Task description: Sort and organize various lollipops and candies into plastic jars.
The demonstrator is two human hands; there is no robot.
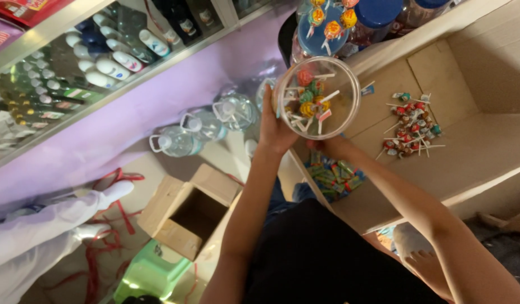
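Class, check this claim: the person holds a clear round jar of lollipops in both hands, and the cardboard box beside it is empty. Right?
Not quite. The head view shows the cardboard box is not empty: a pile of lollipops lies inside. The left hand and right hand do hold the clear jar.

Large open cardboard box (485, 141) serving as the work surface: a loose heap of wrapped lollipops (412, 126) lies directly on its bare floor. Floor (142, 169) below: three clear water jugs (206, 125) in a row, a small open cardboard carton (184, 211), a green plastic stool (153, 273).
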